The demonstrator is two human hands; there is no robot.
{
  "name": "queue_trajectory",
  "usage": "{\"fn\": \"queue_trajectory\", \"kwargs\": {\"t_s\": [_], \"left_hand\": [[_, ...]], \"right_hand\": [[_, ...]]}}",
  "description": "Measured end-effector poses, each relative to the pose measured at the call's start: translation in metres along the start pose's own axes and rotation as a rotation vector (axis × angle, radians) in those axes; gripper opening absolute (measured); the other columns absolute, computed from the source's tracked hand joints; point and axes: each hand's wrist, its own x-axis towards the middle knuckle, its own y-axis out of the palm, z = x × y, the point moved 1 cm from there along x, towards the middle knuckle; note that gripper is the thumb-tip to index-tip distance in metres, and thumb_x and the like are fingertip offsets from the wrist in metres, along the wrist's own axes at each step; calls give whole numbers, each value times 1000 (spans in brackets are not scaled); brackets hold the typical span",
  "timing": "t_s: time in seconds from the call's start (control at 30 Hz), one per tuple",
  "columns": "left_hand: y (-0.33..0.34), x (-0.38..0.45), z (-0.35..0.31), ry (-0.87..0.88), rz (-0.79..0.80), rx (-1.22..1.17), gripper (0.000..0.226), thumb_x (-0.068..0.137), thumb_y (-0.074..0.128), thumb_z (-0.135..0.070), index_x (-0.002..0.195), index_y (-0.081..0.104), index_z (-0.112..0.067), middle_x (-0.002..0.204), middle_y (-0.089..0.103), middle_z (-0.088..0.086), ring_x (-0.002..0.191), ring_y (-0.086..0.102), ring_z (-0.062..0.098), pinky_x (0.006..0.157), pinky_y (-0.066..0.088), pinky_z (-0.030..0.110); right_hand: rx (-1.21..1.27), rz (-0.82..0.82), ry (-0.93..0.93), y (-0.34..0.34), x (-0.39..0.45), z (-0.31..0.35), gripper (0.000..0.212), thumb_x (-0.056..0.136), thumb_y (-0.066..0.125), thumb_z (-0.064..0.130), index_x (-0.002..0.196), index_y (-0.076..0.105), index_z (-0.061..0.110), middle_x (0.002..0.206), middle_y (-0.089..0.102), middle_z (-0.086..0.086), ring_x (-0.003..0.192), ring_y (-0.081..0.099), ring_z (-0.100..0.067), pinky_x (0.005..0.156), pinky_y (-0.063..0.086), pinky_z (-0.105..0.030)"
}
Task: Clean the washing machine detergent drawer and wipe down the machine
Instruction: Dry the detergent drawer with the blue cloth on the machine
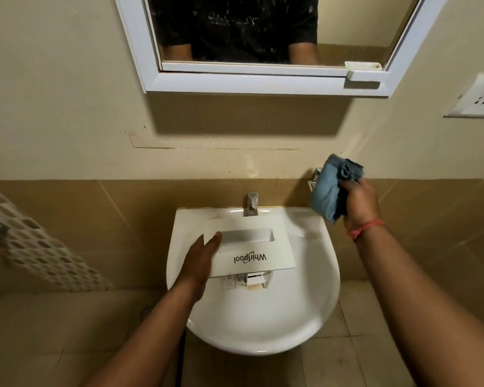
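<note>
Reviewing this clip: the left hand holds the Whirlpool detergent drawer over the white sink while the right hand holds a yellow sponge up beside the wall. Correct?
Not quite. The head view shows the right hand gripping a blue cloth, not a yellow sponge. The rest stands: the left hand holds the detergent drawer over the sink.

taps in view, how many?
2. One tap sits at the back of the sink, behind the detergent drawer. A second is on the wall, mostly hidden by the blue cloth.

We read one word, "Whirlpool", on the white front panel of the detergent drawer [249, 247]. It appears upside down to us. The script on the shirt in the mirror [235, 23] is too blurred to read.
</note>
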Motion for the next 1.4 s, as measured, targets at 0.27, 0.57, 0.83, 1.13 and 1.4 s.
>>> {"fn": "queue_trajectory", "kwargs": {"t_s": [0.27,0.57,0.83,1.13,1.4], "left_hand": [[7,-39,-13,106,-142,-20,25,84,64,-53,107,70,-45,109,74,-11,100,70,11,89,54,37],[31,-116,-4,182,-426,-195,20,98,57,-29,112,65,-18,95,77,6,83,74,23,63,57,32],[15,-232,1,265,-712,-349,17,99,54,-29,108,64,-18,89,76,-1,73,73,15,51,53,25],[-64,-395,14,355,-1005,-339,22,100,54,-31,113,63,-16,95,75,1,78,72,16,59,55,27],[-175,-598,48,376,-1219,-315,31,100,49,-45,114,66,-24,108,74,0,103,70,24,87,55,38]], "right_hand": [[434,333,517,33,-46,-20,39,94,57,19,131,54,7,126,60,-15,114,58,-30,100,46,-45],[216,497,385,39,-78,-4,13,97,53,10,104,62,17,118,66,-13,96,67,-26,82,55,-43],[160,617,400,71,-158,-2,30,100,47,14,126,51,0,128,58,-24,73,65,-12,54,55,-18],[153,979,493,116,-333,5,27,97,54,15,124,58,14,115,68,-11,95,70,-23,71,57,-34],[96,1227,591,151,-568,-21,30,92,63,18,122,62,14,107,73,-8,86,73,-20,61,58,-30]]}}
